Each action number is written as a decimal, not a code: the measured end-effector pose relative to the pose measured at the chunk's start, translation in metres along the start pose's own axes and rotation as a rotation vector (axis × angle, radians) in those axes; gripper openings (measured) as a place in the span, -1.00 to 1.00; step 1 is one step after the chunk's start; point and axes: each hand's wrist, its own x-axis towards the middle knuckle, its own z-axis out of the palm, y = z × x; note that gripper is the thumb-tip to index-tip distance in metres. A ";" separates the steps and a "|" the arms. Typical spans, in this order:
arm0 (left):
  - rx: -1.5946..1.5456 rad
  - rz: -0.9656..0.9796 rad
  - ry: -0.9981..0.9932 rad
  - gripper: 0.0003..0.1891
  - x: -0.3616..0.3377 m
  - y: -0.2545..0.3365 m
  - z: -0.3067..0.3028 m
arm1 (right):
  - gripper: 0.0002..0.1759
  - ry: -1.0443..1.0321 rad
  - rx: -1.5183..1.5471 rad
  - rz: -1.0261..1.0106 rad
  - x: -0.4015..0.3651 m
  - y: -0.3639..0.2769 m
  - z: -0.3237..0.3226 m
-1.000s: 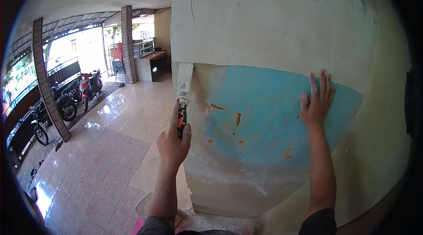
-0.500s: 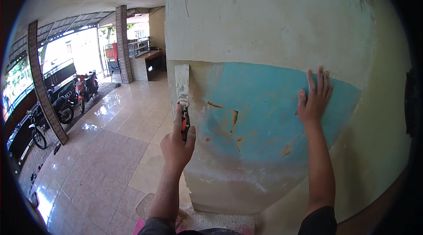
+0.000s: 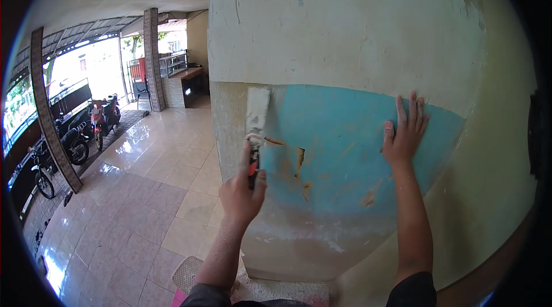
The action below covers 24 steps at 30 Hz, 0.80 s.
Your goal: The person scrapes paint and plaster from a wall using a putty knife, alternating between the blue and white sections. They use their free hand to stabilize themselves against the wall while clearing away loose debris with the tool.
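My left hand (image 3: 242, 195) is closed around the red and black handle of a putty knife (image 3: 257, 112), index finger stretched along it. The pale, smeared blade points up against the wall, just left of the turquoise paint patch (image 3: 339, 128). Fingers spread, my right hand (image 3: 405, 137) lies flat on the right part of that patch, near its upper edge. Cracked, peeled spots (image 3: 299, 160) show in the turquoise between the hands. Above the patch, the wall (image 3: 345, 25) is whitish with scratches; a brownish-grey band runs below it.
A woven plastic seat (image 3: 187, 269) and a speckled white ledge (image 3: 282, 291) are below me. Glossy tiles (image 3: 149, 192) spread to the left. Farther off stand a pillar (image 3: 54, 117), several motorbikes (image 3: 99, 120) and a wooden counter (image 3: 191, 72).
My left hand has carried the putty knife right across the wall, toward the turquoise patch, and its blade now leans slightly right. My right hand stays flat in place. The view has shifted a little.
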 end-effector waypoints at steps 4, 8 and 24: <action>-0.054 -0.084 0.187 -0.31 0.001 -0.037 -0.005 | -0.38 0.001 -0.004 0.001 0.002 0.000 -0.001; -0.009 -0.082 0.166 -0.31 0.014 -0.034 -0.020 | -0.38 0.018 0.002 -0.010 0.002 -0.001 0.001; 0.016 0.017 0.157 -0.18 0.002 -0.041 0.002 | -0.36 0.026 -0.024 -0.006 0.003 -0.002 -0.001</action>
